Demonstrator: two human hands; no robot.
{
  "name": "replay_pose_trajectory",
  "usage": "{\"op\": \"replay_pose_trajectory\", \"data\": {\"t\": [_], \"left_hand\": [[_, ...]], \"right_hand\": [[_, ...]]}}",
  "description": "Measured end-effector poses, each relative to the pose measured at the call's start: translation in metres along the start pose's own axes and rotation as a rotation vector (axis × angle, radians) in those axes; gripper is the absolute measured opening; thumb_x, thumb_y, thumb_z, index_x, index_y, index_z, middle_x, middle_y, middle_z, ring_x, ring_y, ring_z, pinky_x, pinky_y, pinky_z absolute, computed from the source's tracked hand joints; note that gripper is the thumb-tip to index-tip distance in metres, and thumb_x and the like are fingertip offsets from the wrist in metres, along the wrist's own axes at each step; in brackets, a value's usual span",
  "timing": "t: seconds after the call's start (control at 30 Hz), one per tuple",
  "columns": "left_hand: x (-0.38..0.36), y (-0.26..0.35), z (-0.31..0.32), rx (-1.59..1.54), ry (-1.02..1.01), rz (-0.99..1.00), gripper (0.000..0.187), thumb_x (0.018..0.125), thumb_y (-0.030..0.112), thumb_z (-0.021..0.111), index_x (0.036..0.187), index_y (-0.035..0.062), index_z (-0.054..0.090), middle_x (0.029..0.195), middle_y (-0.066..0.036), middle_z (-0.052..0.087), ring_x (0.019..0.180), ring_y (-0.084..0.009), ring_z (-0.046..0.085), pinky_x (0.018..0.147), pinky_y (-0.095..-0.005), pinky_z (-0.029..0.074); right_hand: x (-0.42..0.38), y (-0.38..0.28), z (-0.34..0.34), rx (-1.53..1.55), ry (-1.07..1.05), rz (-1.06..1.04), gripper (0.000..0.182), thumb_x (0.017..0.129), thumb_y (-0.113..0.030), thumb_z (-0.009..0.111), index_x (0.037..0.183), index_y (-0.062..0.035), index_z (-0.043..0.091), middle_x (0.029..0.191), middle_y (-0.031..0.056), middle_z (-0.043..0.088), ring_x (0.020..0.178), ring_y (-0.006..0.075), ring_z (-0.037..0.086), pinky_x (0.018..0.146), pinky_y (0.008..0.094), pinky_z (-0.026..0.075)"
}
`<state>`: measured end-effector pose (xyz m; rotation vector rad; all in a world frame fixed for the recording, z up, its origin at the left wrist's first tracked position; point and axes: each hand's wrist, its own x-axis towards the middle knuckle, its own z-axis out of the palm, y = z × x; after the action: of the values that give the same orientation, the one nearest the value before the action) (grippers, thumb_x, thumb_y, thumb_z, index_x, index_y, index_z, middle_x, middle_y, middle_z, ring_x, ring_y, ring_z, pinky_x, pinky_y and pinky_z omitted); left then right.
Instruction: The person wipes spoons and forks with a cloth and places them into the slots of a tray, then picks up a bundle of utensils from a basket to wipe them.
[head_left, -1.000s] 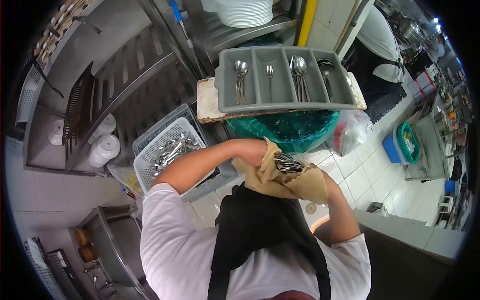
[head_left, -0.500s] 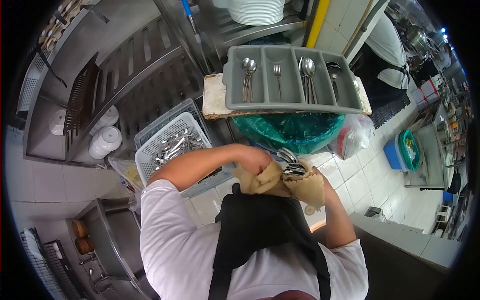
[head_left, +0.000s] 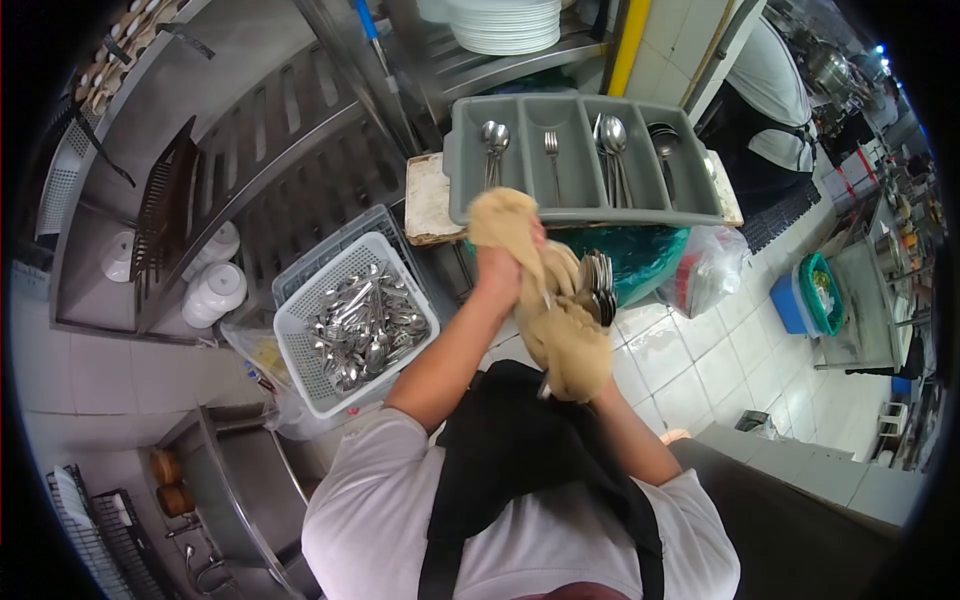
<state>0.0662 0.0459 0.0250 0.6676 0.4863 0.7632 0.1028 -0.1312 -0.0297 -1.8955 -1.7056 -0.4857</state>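
Observation:
My left hand is closed on a tan cloth, whose upper end is raised over the front edge of the grey cutlery tray. The cloth runs down and wraps around a bundle of metal cutlery, its ends sticking out at the upper right. Folds of cloth cover my right hand, which grips the bundle from below; only the forearm shows plainly. The tray's compartments hold spoons, a fork and ladle-like pieces. A white basket of mixed cutlery stands at left.
A green-lined bin sits under the tray, beside a clear plastic bag. White plates are stacked on a rack; bowls stand at left. Another person is at upper right, near a blue bin.
My left hand has moved up with the cloth, towards the tray. The bundle and my right hand have shifted slightly left, and the bundle has turned more upright. More of the white basket shows.

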Motion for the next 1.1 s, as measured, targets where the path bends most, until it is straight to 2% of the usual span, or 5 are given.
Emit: {"op": "replay_pose_trajectory", "data": {"t": [0.13, 0.37, 0.57, 0.73, 1.1], "left_hand": [[0.012, 0.012, -0.007, -0.181, -0.025, 0.093, 0.015, 0.090, 0.022, 0.047, 0.082, 0.0093, 0.047, 0.068, -0.001, 0.045, 0.059, -0.0101, 0.044, 0.052, -0.0216, 0.036], [-0.022, -0.006, 0.007, -0.184, -0.247, -0.206, 0.013, 0.086, 0.016, 0.053, 0.076, 0.0110, 0.046, 0.059, 0.001, 0.042, 0.051, -0.0097, 0.042, 0.049, -0.0209, 0.034], [-0.062, -0.035, 0.003, 0.177, -0.066, -0.186, 0.027, 0.091, 0.016, 0.050, 0.116, 0.0069, 0.051, 0.109, -0.007, 0.057, 0.094, -0.0196, 0.060, 0.079, -0.0350, 0.052], [0.001, 0.006, -0.029, -0.022, -0.183, -0.410, 0.023, 0.091, 0.020, 0.050, 0.108, 0.0052, 0.053, 0.100, -0.010, 0.060, 0.087, -0.0206, 0.061, 0.076, -0.0363, 0.053], [-0.022, -0.017, -0.002, 0.291, -0.162, -0.107, 0.020, 0.088, 0.015, 0.057, 0.103, 0.0030, 0.056, 0.091, -0.008, 0.061, 0.079, -0.0171, 0.060, 0.069, -0.0299, 0.049]], "right_hand": [[-0.001, -0.023, -0.017, 1.361, 0.021, 0.873, 0.032, 0.094, -0.017, 0.044, 0.123, -0.0039, 0.047, 0.114, 0.0101, 0.056, 0.100, 0.0204, 0.057, 0.089, 0.0320, 0.047], [0.046, -0.037, -0.030, 1.051, 0.244, 0.648, 0.028, 0.089, 0.000, 0.047, 0.117, -0.0013, 0.048, 0.104, 0.0077, 0.058, 0.087, 0.0153, 0.060, 0.074, 0.0285, 0.052], [0.025, 0.003, -0.012, 1.592, 0.216, 0.890, 0.035, 0.087, -0.015, 0.058, 0.118, -0.0022, 0.047, 0.103, 0.0082, 0.060, 0.089, 0.0201, 0.059, 0.077, 0.0316, 0.050], [0.026, 0.019, 0.006, 0.213, -0.199, 0.286, 0.042, 0.092, -0.026, 0.051, 0.126, -0.0047, 0.044, 0.116, 0.0148, 0.053, 0.104, 0.0292, 0.053, 0.087, 0.0375, 0.044], [0.003, 0.022, -0.007, 0.299, -0.255, 0.095, 0.043, 0.072, -0.022, 0.060, 0.111, -0.0050, 0.053, 0.106, 0.0143, 0.056, 0.096, 0.0321, 0.055, 0.078, 0.0405, 0.044]]}}
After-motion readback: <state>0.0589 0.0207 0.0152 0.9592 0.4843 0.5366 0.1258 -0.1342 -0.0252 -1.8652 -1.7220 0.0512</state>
